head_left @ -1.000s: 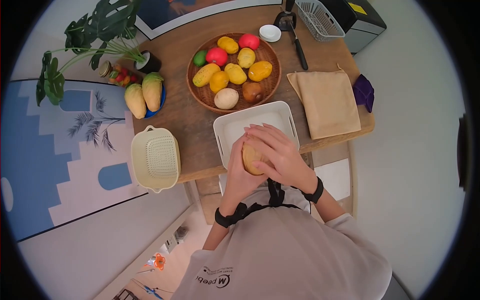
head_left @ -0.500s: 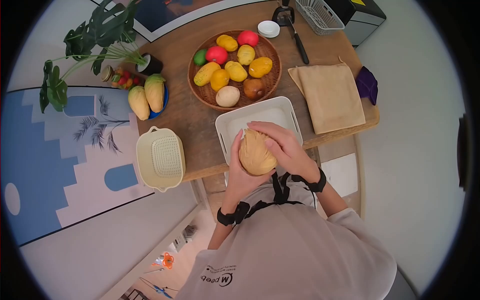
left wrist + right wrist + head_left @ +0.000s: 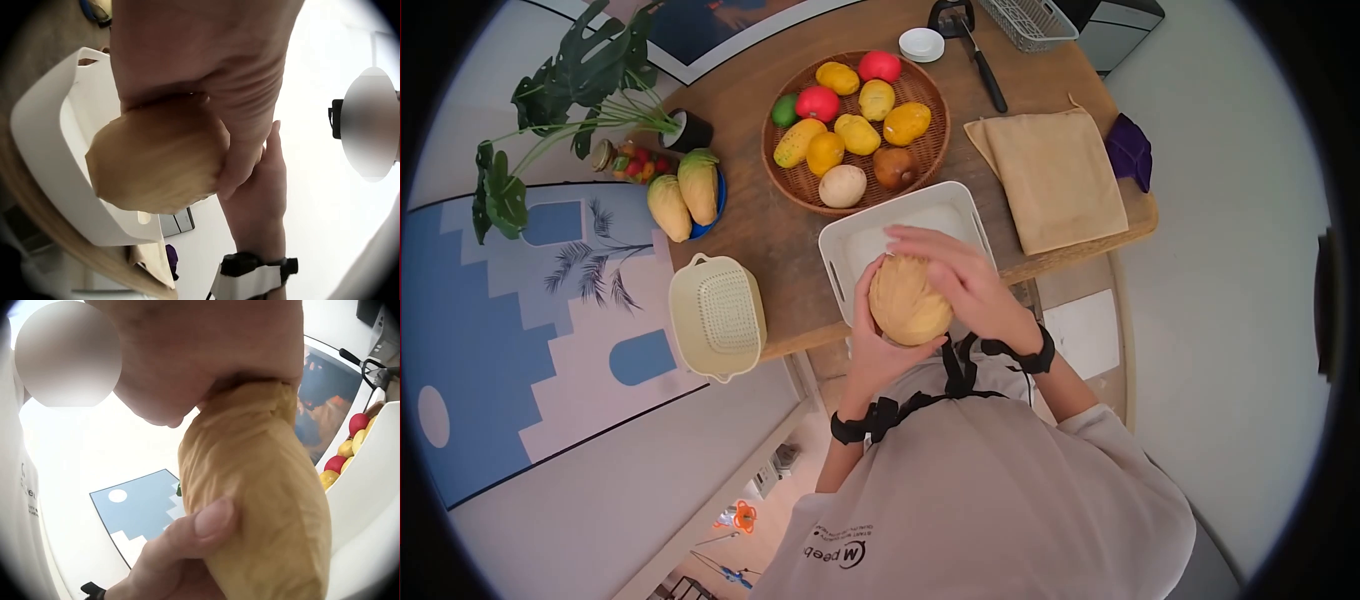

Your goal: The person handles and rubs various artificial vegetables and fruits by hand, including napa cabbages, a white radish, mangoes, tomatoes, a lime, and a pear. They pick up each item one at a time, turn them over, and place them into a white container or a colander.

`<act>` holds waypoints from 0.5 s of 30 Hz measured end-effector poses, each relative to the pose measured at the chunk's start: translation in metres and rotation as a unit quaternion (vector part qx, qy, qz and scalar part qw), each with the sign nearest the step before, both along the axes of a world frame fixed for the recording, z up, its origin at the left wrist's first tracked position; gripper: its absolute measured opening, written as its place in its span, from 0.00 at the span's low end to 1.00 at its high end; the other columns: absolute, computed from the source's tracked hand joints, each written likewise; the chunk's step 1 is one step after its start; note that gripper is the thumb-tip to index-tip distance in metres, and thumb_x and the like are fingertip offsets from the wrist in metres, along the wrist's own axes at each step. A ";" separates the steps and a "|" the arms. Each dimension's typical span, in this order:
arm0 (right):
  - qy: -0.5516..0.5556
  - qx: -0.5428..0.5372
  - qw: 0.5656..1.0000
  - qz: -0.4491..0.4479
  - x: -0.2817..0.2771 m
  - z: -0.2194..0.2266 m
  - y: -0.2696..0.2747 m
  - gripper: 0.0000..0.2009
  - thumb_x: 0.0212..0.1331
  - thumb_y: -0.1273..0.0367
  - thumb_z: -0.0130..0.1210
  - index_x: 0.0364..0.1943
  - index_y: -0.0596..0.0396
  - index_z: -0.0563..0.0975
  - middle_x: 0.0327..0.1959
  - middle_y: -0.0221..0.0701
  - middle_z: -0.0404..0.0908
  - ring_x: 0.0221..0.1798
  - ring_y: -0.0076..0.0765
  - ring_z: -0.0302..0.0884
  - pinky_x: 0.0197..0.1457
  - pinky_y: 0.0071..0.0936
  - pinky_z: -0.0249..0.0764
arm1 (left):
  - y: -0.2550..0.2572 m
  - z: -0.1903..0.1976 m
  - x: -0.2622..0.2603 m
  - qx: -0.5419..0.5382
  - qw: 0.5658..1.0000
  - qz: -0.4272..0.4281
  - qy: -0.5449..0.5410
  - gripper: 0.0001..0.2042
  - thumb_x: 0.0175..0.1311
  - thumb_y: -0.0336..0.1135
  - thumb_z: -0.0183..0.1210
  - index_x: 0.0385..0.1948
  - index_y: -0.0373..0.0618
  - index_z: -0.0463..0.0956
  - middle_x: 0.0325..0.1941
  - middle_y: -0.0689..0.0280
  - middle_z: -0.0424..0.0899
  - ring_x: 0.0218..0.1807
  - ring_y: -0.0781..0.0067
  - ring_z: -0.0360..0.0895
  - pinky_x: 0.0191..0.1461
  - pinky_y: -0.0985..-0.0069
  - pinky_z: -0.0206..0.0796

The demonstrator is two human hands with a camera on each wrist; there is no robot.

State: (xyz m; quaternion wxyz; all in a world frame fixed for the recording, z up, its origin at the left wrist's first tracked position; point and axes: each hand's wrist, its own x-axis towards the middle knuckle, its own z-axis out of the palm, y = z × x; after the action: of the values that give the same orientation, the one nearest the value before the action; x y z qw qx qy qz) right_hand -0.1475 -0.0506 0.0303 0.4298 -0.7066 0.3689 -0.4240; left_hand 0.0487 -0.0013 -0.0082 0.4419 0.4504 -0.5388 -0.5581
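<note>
A rounded, yellowish-tan bundle (image 3: 910,303) with a wrinkled, pleated surface is held in front of the body, over the near edge of a white tray (image 3: 837,237). My left hand (image 3: 875,352) grips it from the left and below, thumb along its near side. In the right wrist view the left thumb presses on the creased skin of the bundle (image 3: 262,487). My right hand (image 3: 982,290) lies over its far right side, fingers stretched out and thumb touching the surface. The left wrist view shows the bundle's smoother underside; the right palm hides part of its top.
A wicker basket (image 3: 772,170) of fruit stands behind the tray. A cream colander (image 3: 745,345) is at left, below two yellow cabbages (image 3: 684,195) on a blue plate. A folded tan cloth (image 3: 1055,180) and a purple cloth (image 3: 1130,153) lie right; a black-handled peeler (image 3: 990,82) is further back.
The right hand has opened up from covering the bundle and shifted to its far right side, so more of the bundle shows. The left hand keeps its grip. The head view has shifted slightly.
</note>
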 end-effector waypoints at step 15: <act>0.168 -0.149 0.974 -0.034 0.007 0.015 0.008 0.18 0.66 0.65 0.65 0.56 0.59 0.84 0.65 0.44 0.82 0.74 0.53 0.76 0.87 0.62 0.53 | -0.005 -0.001 -0.003 0.045 0.998 -0.039 0.022 0.60 0.47 0.32 0.84 0.83 0.43 0.50 0.81 0.57 0.64 0.81 0.60 0.66 0.83 0.62 0.62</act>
State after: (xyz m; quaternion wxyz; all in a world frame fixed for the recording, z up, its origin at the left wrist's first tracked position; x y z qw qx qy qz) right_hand -0.1410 -0.0429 0.0457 0.2371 -0.8109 0.3921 -0.3640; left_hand 0.0461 -0.0060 -0.0090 0.4110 0.4365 -0.5202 -0.6083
